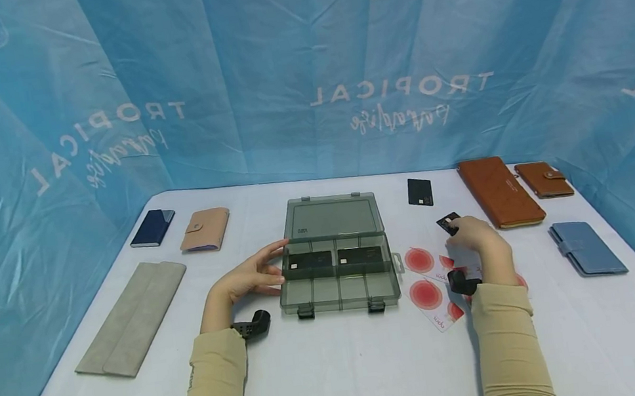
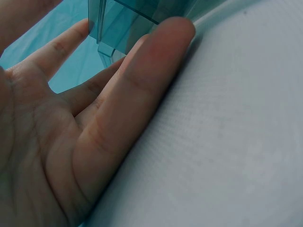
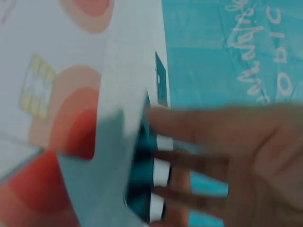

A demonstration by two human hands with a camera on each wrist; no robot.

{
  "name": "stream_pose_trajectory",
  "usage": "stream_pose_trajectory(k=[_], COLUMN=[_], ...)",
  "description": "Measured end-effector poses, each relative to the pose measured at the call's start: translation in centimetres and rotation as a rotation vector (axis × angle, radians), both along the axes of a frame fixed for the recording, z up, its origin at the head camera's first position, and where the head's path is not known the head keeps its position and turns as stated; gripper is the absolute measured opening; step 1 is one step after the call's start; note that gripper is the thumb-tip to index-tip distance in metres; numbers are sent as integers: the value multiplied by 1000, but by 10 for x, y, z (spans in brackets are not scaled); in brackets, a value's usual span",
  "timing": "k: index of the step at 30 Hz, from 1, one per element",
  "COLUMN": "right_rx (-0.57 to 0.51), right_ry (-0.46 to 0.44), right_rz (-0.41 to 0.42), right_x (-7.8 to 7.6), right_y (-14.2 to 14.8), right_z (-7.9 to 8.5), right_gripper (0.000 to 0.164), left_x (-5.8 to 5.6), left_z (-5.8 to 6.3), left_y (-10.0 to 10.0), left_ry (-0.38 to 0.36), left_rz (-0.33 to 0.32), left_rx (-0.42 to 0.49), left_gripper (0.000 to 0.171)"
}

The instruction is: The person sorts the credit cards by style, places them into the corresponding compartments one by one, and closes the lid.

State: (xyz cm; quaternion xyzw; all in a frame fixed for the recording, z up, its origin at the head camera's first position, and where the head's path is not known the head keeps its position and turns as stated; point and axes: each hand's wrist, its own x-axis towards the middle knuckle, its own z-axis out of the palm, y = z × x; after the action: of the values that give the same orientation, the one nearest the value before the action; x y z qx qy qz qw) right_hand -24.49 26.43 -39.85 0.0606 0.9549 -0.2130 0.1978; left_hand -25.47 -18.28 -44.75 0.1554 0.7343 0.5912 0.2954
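Note:
A translucent grey-green divided plastic box (image 1: 309, 301) lies with its lid up in the middle of the table. Two black cards with chips, one on the left (image 1: 316, 261) and one on the right (image 1: 369, 255), are in its back compartments. Against the box's left side rest the fingers of my left hand (image 1: 249, 274), stretched fairly straight. My right hand (image 1: 473, 233) pinches another black card (image 1: 447, 222) by its edge, to the right of the box. Tilted and blurred, that card (image 3: 142, 175) shows in the right wrist view. One more black card (image 1: 420, 192) lies flat behind it.
White cards with red circles (image 1: 426, 295) lie right of the box, partly under my right wrist. At left are a navy card holder (image 1: 151, 228), a beige wallet (image 1: 205, 230) and a grey sleeve (image 1: 130, 320); at right, brown wallets (image 1: 498, 192) and a blue one (image 1: 588, 248).

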Motion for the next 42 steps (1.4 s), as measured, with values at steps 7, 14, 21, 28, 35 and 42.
stream_pose_trajectory(k=[7,14,21,28,35,42], right_rx=[-116,60,21,-75,-167,-231], right_ry=[87,80,108,96,114,147], right_rz=[99,-67,-94,-149,-167,-166], right_x=[-6,-7,-8,-9,-9,-11], right_y=[-3,3,7,9,15,13], right_z=[-6,-12,-16,-19,-23,-23], right_gripper=[58,66,58,70,70,59], left_x=[1,3,1,1,1,2], left_z=[1,3,1,1,1,1], left_y=[0,1,1,1,1,0], left_ry=[-2,-4,-11,-13,-11,-10], left_rz=[6,-2,5,3,3,5], left_rx=[2,8,14,19,20,23], left_gripper=[81,81,82,82,82,82])
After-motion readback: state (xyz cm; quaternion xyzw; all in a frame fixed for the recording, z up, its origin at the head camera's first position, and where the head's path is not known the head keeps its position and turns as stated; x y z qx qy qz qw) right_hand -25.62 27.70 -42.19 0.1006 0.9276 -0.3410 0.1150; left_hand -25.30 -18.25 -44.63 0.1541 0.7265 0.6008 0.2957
